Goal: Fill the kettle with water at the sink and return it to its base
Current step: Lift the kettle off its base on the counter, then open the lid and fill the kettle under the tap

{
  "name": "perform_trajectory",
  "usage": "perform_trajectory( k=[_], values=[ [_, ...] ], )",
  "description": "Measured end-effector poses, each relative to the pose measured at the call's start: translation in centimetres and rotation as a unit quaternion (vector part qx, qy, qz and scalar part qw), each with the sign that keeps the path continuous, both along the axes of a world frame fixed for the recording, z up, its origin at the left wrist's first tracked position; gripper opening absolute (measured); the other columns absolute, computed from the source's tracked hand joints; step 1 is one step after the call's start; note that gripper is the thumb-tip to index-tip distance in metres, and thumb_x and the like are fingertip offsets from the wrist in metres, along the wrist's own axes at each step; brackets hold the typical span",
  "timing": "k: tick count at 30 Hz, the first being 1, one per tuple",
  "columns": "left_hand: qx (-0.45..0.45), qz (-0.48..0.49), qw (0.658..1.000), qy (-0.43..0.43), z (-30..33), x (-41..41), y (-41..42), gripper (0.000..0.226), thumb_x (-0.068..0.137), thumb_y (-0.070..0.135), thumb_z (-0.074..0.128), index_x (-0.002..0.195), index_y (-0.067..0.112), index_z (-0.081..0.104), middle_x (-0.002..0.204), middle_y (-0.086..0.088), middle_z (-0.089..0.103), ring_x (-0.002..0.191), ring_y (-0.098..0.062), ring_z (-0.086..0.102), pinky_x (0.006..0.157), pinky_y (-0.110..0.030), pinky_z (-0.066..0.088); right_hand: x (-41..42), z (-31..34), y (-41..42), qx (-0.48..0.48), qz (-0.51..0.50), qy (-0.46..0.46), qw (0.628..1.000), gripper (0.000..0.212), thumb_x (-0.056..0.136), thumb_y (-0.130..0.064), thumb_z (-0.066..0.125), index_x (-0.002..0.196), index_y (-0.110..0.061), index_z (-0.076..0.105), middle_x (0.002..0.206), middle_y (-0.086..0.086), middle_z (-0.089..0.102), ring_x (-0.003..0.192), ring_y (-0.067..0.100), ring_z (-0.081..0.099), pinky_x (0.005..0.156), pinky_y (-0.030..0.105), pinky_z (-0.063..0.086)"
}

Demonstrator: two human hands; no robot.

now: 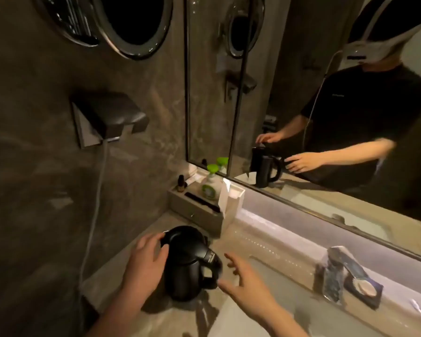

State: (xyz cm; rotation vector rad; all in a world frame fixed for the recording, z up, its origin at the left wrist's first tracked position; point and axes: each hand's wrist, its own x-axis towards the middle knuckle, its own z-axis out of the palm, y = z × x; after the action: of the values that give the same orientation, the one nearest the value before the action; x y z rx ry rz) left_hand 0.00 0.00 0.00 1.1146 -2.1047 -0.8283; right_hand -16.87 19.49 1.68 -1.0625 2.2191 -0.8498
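Note:
A black electric kettle (187, 261) stands upright on the stone counter (122, 271) in the corner, lid shut, handle pointing right. My left hand (145, 259) rests against the kettle's left side and lid edge with fingers spread, not wrapped around it. My right hand (243, 285) hovers open just right of the handle, fingers apart, not touching it. The white sink basin (272, 319) lies at the lower right. The kettle hides whatever it stands on. The mirror (301, 117) reflects both hands beside the kettle.
A grey tray (195, 210) with a green-capped bottle (210, 183), a small dark bottle and a white box stands behind the kettle. A wall socket cover (107, 117) with a white cord hangs at left. A wrapped packet and soap dish (350, 278) sit right of the basin.

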Motion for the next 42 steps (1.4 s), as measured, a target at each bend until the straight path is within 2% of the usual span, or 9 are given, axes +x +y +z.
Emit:
perform_trajectory(
  k=[4, 10, 15, 20, 24, 31, 34, 38, 42],
  values=[
    [0.011, -0.041, 0.997, -0.057, 0.5, -1.4, 0.1, 0.032, 0.094, 0.025, 0.056, 0.124, 0.016, 0.061, 0.131, -0.004, 0.053, 0.119, -0.023, 0.048, 0.103, -0.037, 0.037, 0.4, -1.2, -4.5, -0.029, 0.007, -0.043, 0.999, 0.044, 0.082, -0.032, 0.073, 0.123, -0.024, 0.060, 0.113, -0.002, 0.068, 0.104, 0.017, 0.062, 0.094, 0.035, 0.050],
    [0.036, -0.049, 0.996, -0.068, -0.3, -1.5, 0.0, 0.034, 0.096, 0.030, 0.052, 0.129, 0.023, 0.060, 0.140, -0.001, 0.046, 0.128, -0.019, 0.039, 0.105, -0.032, 0.032, 0.3, -3.7, -5.5, -0.078, -0.007, -0.129, 0.989, 0.027, 0.084, -0.018, 0.074, 0.103, -0.032, 0.062, 0.095, -0.015, 0.069, 0.086, -0.006, 0.065, 0.069, 0.007, 0.047],
    [0.070, -0.053, 0.995, -0.048, 0.6, -1.8, -0.7, 0.035, 0.095, 0.033, 0.053, 0.129, 0.027, 0.059, 0.144, 0.001, 0.044, 0.131, -0.018, 0.035, 0.108, -0.038, 0.033, 1.0, -3.4, -5.6, -0.147, -0.032, -0.158, 0.976, 0.025, 0.086, -0.011, 0.071, 0.103, -0.028, 0.064, 0.100, -0.003, 0.074, 0.093, 0.006, 0.069, 0.083, 0.025, 0.054],
    [0.062, -0.111, 0.992, 0.013, 2.8, -3.6, -0.6, 0.033, 0.094, 0.028, 0.057, 0.126, 0.031, 0.061, 0.145, 0.003, 0.042, 0.133, -0.015, 0.031, 0.110, -0.038, 0.028, -0.4, -0.4, -4.4, -0.188, -0.057, -0.113, 0.974, 0.017, 0.085, -0.015, 0.073, 0.090, -0.028, 0.062, 0.083, -0.007, 0.070, 0.075, -0.001, 0.064, 0.068, 0.020, 0.050],
    [0.077, -0.162, 0.982, 0.057, 4.7, -6.6, 1.7, 0.031, 0.094, 0.026, 0.057, 0.123, 0.035, 0.062, 0.145, 0.010, 0.037, 0.135, -0.009, 0.027, 0.111, -0.035, 0.027, -2.3, 1.8, -1.2, -0.190, -0.091, -0.082, 0.974, 0.018, 0.082, -0.015, 0.075, 0.098, -0.016, 0.066, 0.084, -0.002, 0.071, 0.078, 0.012, 0.066, 0.074, 0.035, 0.053],
    [0.008, -0.318, 0.944, 0.087, 7.5, -12.4, 9.0, 0.034, 0.095, 0.019, 0.048, 0.121, 0.034, 0.064, 0.137, 0.019, 0.042, 0.129, 0.002, 0.029, 0.102, -0.014, 0.019, -5.1, 0.4, 8.1, -0.115, -0.178, -0.004, 0.977, 0.027, 0.079, -0.024, 0.077, 0.104, -0.022, 0.066, 0.095, -0.008, 0.072, 0.088, 0.013, 0.065, 0.073, 0.028, 0.049],
    [0.055, -0.383, 0.917, 0.091, 7.5, -15.0, 12.5, 0.041, 0.090, 0.025, 0.045, 0.126, 0.034, 0.060, 0.133, 0.018, 0.052, 0.126, 0.003, 0.039, 0.104, -0.022, 0.030, -5.5, -1.2, 12.5, -0.107, -0.241, -0.048, 0.964, 0.022, 0.079, -0.023, 0.077, 0.098, -0.024, 0.067, 0.092, -0.008, 0.073, 0.087, 0.011, 0.066, 0.076, 0.032, 0.051],
    [0.109, -0.428, 0.894, 0.077, 5.5, -18.5, 16.1, 0.039, 0.093, 0.023, 0.047, 0.130, 0.030, 0.058, 0.131, 0.013, 0.058, 0.123, 0.000, 0.047, 0.104, -0.031, 0.039, -5.5, -3.6, 18.7, -0.123, -0.310, -0.106, 0.937, 0.026, 0.078, -0.016, 0.078, 0.091, -0.036, 0.067, 0.082, -0.025, 0.074, 0.079, -0.007, 0.067, 0.067, 0.018, 0.047],
    [0.100, -0.448, 0.889, -0.006, 2.1, -21.9, 18.4, 0.035, 0.096, 0.019, 0.051, 0.129, 0.026, 0.058, 0.131, 0.004, 0.059, 0.120, -0.011, 0.052, 0.101, -0.037, 0.043, -5.4, -6.2, 24.5, -0.104, -0.388, -0.134, 0.906, 0.019, 0.077, -0.020, 0.079, 0.087, -0.032, 0.068, 0.075, -0.020, 0.073, 0.061, -0.002, 0.066, 0.059, 0.021, 0.047]
  ],
)
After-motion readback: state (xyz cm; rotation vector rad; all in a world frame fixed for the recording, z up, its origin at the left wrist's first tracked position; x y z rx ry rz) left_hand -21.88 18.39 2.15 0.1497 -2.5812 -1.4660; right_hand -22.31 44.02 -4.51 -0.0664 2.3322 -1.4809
